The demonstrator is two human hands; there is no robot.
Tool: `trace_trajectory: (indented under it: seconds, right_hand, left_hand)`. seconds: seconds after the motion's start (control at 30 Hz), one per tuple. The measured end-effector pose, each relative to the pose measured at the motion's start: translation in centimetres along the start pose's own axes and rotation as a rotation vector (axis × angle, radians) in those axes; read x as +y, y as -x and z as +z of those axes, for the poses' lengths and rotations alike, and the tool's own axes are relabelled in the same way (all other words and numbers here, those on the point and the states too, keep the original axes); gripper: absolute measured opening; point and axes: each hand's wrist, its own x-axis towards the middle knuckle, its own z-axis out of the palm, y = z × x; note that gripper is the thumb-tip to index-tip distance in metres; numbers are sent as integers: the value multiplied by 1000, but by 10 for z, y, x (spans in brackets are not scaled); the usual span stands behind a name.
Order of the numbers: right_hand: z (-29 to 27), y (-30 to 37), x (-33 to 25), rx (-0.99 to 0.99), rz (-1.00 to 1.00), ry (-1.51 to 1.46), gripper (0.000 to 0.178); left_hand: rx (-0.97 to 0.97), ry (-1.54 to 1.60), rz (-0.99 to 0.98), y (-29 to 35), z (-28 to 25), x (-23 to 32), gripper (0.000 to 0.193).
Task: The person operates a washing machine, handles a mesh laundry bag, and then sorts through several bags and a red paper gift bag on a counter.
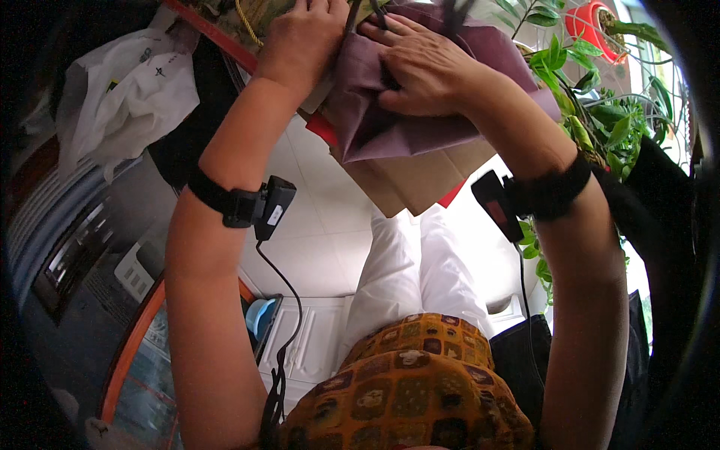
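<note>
A purple fabric bag (442,135) with dark handles sits at the top middle, its cloth creased and folded. My right hand (427,67) lies on the bag with fingers stretched out and thumb apart, the fingertips near a dark strap. Just left of the bag is my left hand (306,37), whose fingers run out past the upper edge, so what they hold, if anything, is hidden. Beneath the purple cloth, a brown paper bag (405,184) sticks out toward me, with bits of red showing at its sides.
A white plastic bag (131,101) hangs at the upper left beside a red-edged surface (217,34) with a yellow cord. Leafy green plants (592,112) and a red pot (592,30) stand at the right. A light blue basin (259,316) is low on the left.
</note>
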Motion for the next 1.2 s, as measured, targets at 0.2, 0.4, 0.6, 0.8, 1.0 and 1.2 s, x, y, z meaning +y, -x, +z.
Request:
trace_trajectory:
  seconds: [0.2,0.4,0.6,0.8,1.0,1.2]
  right_hand:
    - [16,-14,26,163,-42,-331,32]
    - [42,-6,12,512,159,-444,43]
    - [-29,36,-48,448,262,-271,42]
    - [-56,128,-107,22,276,-427,61]
    - [-55,200,-132,341,350,-201,62]
    - [-56,206,-128,269,354,-333,17]
  left_hand:
    - [-42,349,37,11,-20,-2,44]
    - [198,1100,18,35,-46,34,50]
    - [242,830,-211,58,-14,35,46]
    - [211,943,-203,81,-62,55,58]
    - [-19,1467,-183,138,-128,94,48]
    - [-414,2081,40,145,-130,96,82]
